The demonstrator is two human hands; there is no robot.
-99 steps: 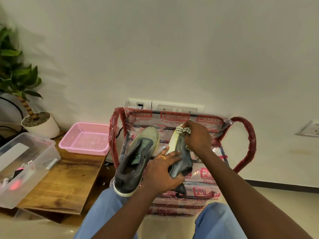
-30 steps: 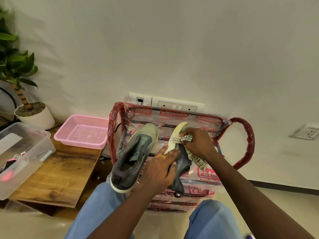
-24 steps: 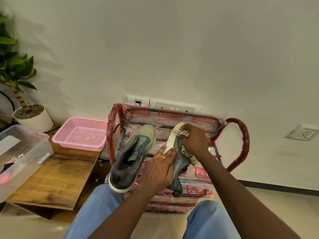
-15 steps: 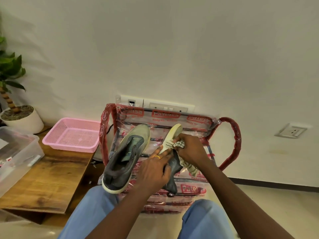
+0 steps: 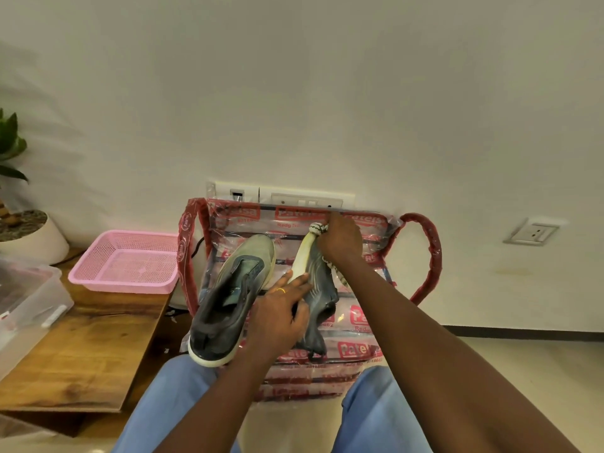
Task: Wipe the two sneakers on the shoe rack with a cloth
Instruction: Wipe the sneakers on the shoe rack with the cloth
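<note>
Two grey sneakers with pale soles lie on the plastic-wrapped shoe rack [image 5: 421,256]. The left sneaker [image 5: 228,299] rests flat, toe pointing away. The right sneaker [image 5: 315,289] is tipped on its side, sole facing left. My left hand [image 5: 281,318] grips its heel half, with a ring on one finger. My right hand [image 5: 340,238] holds a checked cloth [image 5: 318,228] bunched against the toe of that sneaker, and a tail of cloth hangs below the wrist.
A pink mesh basket [image 5: 127,261] and a clear plastic box [image 5: 29,299] sit on a low wooden table [image 5: 91,348] to the left, beside a potted plant [image 5: 23,230]. Wall sockets [image 5: 281,197] sit behind the rack. My blue-trousered knees fill the foreground.
My right hand has slid the cloth up along the tipped sneaker from its middle to the toe. My left hand keeps holding the same sneaker. The view has shifted slightly.
</note>
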